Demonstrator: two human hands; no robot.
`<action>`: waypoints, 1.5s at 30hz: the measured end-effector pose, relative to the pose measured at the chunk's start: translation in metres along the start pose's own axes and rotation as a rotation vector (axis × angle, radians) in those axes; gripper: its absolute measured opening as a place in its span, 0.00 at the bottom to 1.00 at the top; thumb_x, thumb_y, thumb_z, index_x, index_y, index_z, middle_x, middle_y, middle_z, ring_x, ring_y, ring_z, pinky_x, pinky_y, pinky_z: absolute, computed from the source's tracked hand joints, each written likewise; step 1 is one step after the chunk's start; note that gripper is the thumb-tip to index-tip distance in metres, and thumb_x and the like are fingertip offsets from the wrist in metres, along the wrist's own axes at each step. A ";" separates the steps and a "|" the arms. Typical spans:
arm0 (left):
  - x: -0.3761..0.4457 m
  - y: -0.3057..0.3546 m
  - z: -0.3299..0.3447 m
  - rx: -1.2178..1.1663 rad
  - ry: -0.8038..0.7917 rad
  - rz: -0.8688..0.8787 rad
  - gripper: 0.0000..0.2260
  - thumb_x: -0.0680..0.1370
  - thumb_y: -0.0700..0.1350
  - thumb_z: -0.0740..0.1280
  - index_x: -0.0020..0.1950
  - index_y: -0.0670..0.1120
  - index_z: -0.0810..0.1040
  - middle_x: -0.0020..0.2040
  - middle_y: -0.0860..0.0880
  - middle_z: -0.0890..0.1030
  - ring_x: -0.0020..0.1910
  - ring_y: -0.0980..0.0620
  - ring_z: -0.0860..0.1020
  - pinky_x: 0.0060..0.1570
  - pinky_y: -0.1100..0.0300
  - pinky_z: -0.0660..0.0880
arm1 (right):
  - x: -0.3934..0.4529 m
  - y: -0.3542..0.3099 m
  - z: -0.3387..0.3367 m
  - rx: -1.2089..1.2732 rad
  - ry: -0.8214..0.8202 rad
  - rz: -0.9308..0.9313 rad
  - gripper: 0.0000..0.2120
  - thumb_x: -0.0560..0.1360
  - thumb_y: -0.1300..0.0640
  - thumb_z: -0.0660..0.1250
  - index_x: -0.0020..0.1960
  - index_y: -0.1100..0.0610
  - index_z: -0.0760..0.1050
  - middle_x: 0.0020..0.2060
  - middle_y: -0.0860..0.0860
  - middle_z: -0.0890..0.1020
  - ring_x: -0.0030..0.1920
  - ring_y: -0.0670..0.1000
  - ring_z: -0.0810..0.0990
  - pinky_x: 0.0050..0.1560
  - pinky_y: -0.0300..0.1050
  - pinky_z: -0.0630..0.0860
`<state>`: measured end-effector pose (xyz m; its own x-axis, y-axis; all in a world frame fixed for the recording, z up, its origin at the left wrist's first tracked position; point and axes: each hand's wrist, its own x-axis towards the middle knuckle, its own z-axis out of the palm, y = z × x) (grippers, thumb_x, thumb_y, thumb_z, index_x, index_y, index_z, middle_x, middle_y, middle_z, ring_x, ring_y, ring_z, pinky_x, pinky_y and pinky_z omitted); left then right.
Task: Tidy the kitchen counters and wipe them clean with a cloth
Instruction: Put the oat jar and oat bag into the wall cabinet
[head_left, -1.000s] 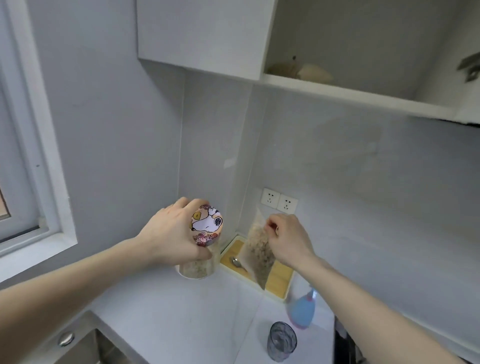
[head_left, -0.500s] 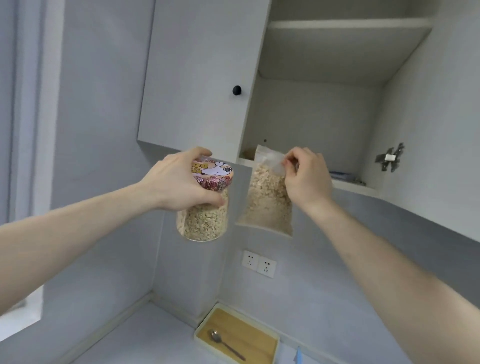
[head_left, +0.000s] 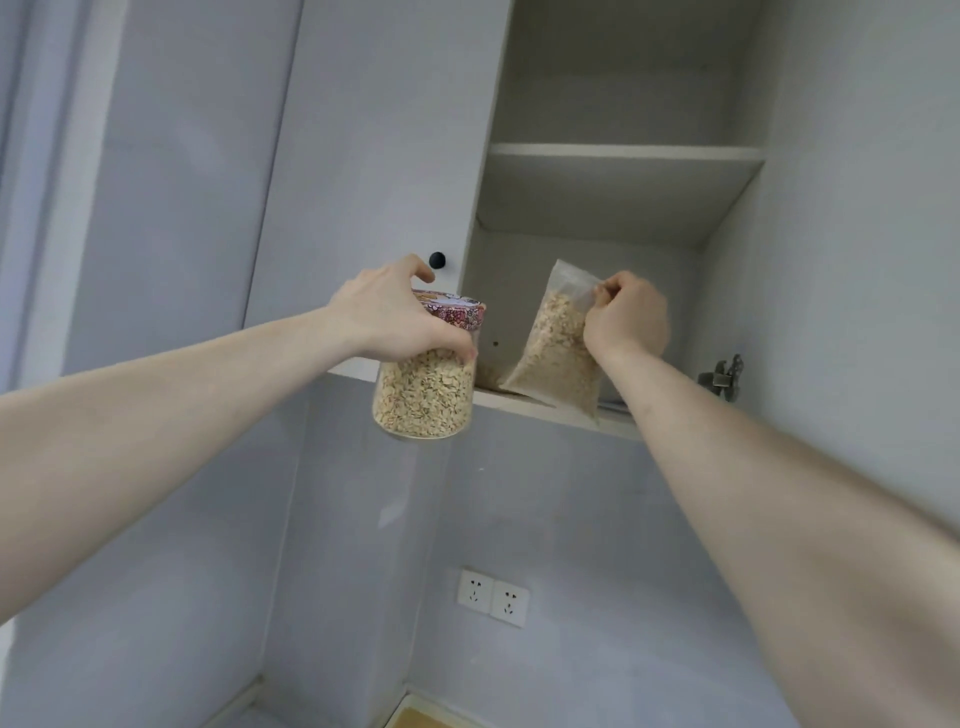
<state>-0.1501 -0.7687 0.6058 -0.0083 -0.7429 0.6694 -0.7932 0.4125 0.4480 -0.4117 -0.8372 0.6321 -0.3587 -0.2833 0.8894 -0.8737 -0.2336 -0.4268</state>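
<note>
Two oat containers are going up into the open cupboard (head_left: 613, 150). Left hand (head_left: 395, 317) clasps the jar (head_left: 423, 395) by its patterned lid (head_left: 457, 312), below and in front of the bottom shelf's (head_left: 540, 410) left front edge. Right hand (head_left: 626, 317) pinches the bag's (head_left: 558, 358) top, its base about at the shelf's front edge. Best to seat the bag first, then lift the jar over the lip. No readable writing; the lid shows only cartoon print.

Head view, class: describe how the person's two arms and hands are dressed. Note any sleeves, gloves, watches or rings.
Both forearms are bare, with no sleeves in view. The left hand and right hand wear no gloves. No watch, bracelet or ring shows on either wrist or on the visible fingers.
</note>
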 end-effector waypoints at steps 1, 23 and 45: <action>0.003 0.002 0.000 0.008 0.002 0.003 0.50 0.53 0.71 0.76 0.71 0.56 0.69 0.58 0.52 0.77 0.57 0.47 0.76 0.57 0.51 0.76 | 0.003 0.001 0.001 -0.003 -0.003 0.042 0.09 0.82 0.53 0.60 0.52 0.50 0.79 0.52 0.50 0.82 0.55 0.56 0.78 0.44 0.45 0.69; 0.053 0.031 0.005 0.049 0.008 0.101 0.51 0.52 0.71 0.76 0.71 0.54 0.68 0.60 0.53 0.76 0.55 0.47 0.76 0.53 0.52 0.76 | 0.068 0.037 0.025 -0.014 0.035 0.161 0.09 0.79 0.60 0.64 0.53 0.61 0.83 0.50 0.60 0.85 0.53 0.61 0.82 0.50 0.49 0.78; 0.067 0.037 0.046 0.086 -0.056 0.101 0.52 0.51 0.74 0.74 0.71 0.56 0.66 0.60 0.51 0.75 0.57 0.47 0.74 0.54 0.49 0.79 | -0.007 0.100 0.047 -0.380 -0.587 -0.004 0.21 0.72 0.47 0.67 0.60 0.56 0.82 0.57 0.57 0.84 0.60 0.58 0.80 0.60 0.47 0.75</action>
<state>-0.2082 -0.8274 0.6399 -0.1229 -0.7287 0.6737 -0.8361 0.4418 0.3254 -0.4814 -0.9022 0.5758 -0.2120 -0.7636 0.6099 -0.9674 0.0755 -0.2417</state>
